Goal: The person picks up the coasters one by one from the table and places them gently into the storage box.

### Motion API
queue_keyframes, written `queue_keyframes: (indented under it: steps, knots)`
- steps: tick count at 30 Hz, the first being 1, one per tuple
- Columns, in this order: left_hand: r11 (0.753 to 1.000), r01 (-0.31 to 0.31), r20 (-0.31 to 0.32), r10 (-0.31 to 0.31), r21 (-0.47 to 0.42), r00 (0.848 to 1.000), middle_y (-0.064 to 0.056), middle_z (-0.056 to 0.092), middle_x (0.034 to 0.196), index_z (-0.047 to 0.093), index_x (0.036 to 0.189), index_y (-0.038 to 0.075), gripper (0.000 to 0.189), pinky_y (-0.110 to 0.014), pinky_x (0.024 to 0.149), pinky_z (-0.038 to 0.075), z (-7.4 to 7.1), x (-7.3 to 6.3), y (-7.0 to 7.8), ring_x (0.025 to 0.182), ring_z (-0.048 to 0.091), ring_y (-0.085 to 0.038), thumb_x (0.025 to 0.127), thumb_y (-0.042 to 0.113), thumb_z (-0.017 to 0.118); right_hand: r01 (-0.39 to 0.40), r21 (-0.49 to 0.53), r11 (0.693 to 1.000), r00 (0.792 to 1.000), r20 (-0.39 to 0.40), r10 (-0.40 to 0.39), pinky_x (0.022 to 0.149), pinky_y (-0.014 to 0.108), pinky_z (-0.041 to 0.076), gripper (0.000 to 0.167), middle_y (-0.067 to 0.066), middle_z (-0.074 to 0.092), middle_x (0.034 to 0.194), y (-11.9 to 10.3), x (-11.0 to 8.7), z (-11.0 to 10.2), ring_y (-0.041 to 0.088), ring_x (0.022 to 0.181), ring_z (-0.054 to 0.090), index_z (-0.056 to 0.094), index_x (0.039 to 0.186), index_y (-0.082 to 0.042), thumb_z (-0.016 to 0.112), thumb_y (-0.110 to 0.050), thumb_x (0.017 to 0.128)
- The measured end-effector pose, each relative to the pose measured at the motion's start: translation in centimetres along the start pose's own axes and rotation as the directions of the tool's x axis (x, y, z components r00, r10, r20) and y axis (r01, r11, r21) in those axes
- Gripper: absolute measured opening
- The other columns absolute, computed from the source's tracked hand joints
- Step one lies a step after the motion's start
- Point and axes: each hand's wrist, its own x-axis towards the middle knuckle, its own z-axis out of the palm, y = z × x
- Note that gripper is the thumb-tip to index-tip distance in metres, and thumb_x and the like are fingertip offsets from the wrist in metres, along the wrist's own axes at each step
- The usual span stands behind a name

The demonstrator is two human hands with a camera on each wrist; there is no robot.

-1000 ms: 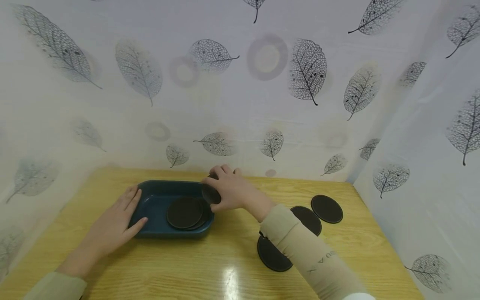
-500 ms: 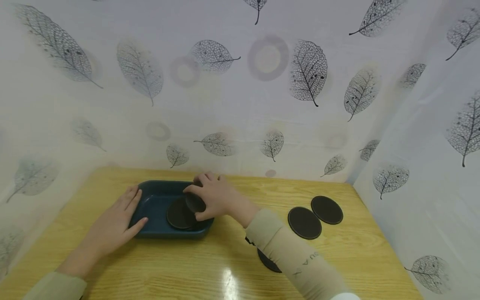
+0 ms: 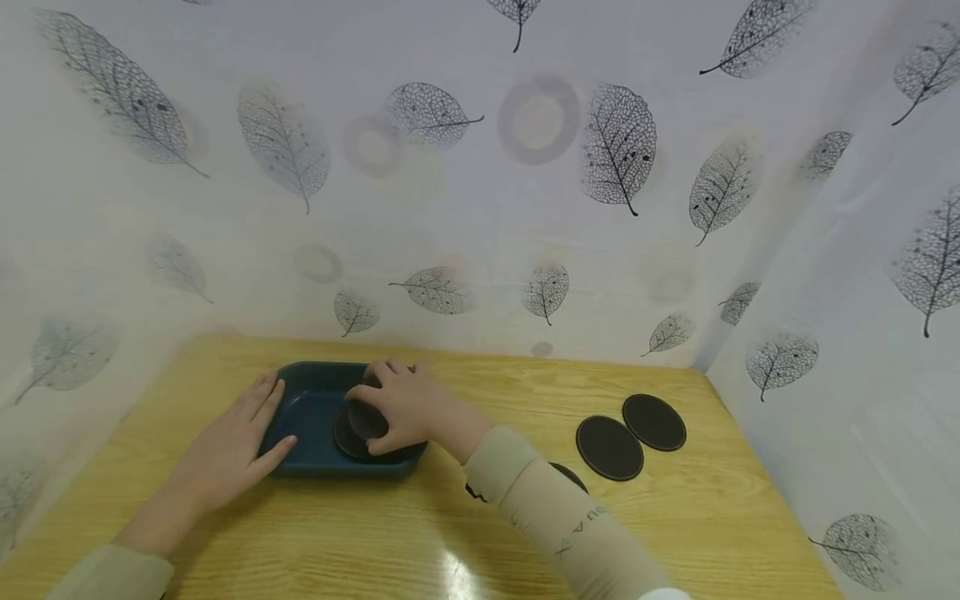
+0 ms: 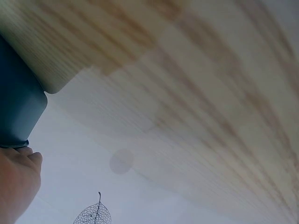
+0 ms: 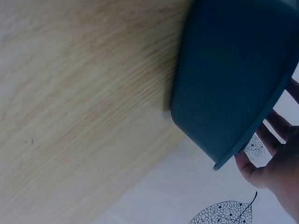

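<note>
Now right hand point(image 3: 411, 410) pinches black disc point(image 3: 366, 419), moved further into blue tray point(image 3: 306, 423); left hand point(image 3: 228, 452), fingers extended, touches tray.

One camera up high, two down there, close in
The head view looks forward and down over table point(image 3: 360, 542), tray point(image 3: 309, 427) and backdrop point(image 3: 480, 200); both wrist views sit low, skewed, the right taking in more of the tray's outside; every view shares those three.
</note>
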Motion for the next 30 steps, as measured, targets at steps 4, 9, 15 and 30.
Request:
queue_keyframes:
  steps: [4,9,15,30]
  knots:
    - [1.0,-0.003,-0.005,0.003,0.007,1.0,-0.033,0.021,0.173,0.025,0.163,-0.012,0.086,-0.034,0.135,-0.005,0.1,0.1,0.0,0.163,0.02,-0.046,0.107,0.042,0.061,0.011,0.016,1.0,1.0,0.0,-0.011,0.107,0.049,0.05,0.072,0.001,0.046,0.159,-0.3,0.2,0.4,0.022,0.144,0.046,0.048,0.156,-0.041,0.068,-0.066,0.092]
    - [1.0,-0.007,-0.016,0.008,0.018,1.0,-0.033,0.023,0.172,0.027,0.163,-0.012,0.086,-0.027,0.133,-0.01,0.2,0.1,0.0,0.161,0.024,-0.047,0.106,0.043,0.062,0.012,0.022,1.0,1.0,-0.004,-0.012,0.113,0.053,0.048,0.071,0.002,0.045,0.161,-0.6,0.3,0.7,0.024,0.148,0.045,0.047,0.157,-0.04,0.067,-0.065,0.094]
    - [1.0,-0.007,-0.014,0.008,0.022,1.0,-0.033,0.022,0.172,0.027,0.162,-0.013,0.086,-0.027,0.132,-0.011,0.2,0.0,0.0,0.162,0.022,-0.047,0.106,0.042,0.061,-0.004,0.002,1.0,1.0,-0.022,0.004,0.113,0.05,0.049,0.071,0.002,0.047,0.16,-0.6,0.1,0.6,0.023,0.147,0.047,0.047,0.158,-0.039,0.066,-0.065,0.094]
    - [0.994,-0.064,-0.006,0.064,0.094,0.998,-0.038,0.026,0.168,0.027,0.161,-0.016,0.086,-0.016,0.123,-0.022,0.3,0.3,-0.1,0.167,0.006,-0.04,0.107,0.042,0.059,0.016,-0.017,1.0,0.998,-0.064,-0.017,0.113,0.045,0.048,0.069,0.004,0.05,0.157,1.0,-3.0,0.6,0.024,0.145,0.048,0.049,0.157,-0.035,0.066,-0.061,0.096]
